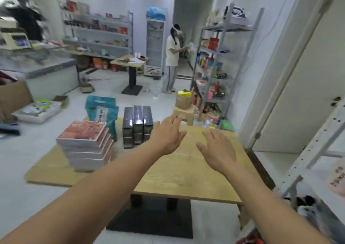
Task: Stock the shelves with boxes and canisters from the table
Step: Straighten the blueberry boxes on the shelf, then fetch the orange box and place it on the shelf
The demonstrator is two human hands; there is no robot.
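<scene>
Hovering over the light wooden table [186, 172], both hands are empty: the left hand [167, 136] and the right hand [218, 150] are stretched forward with fingers straight and spread, palms down, touching no stock. The goods stand to the left of them: three tall, narrow dark grey boxes [137, 128] upright side by side at the far edge, just beside the left hand, and a stack of flat boxes with red printed lids and pale sides [85, 144] near the left edge, with teal printed bags [101, 111] behind. I can make out no canister on the table. The likeliest slip, in my judgement, is with the dark boxes: they are slim and touching, so pulling one out by a careless one-handed grab could topple its neighbours off the far edge. The flat stack looks slightly skewed, so lifting several at once could let the lower ones slide out. The white perforated metal shelf frame [315, 142] stands near the table's right side, where a swung box could knock against it.
</scene>
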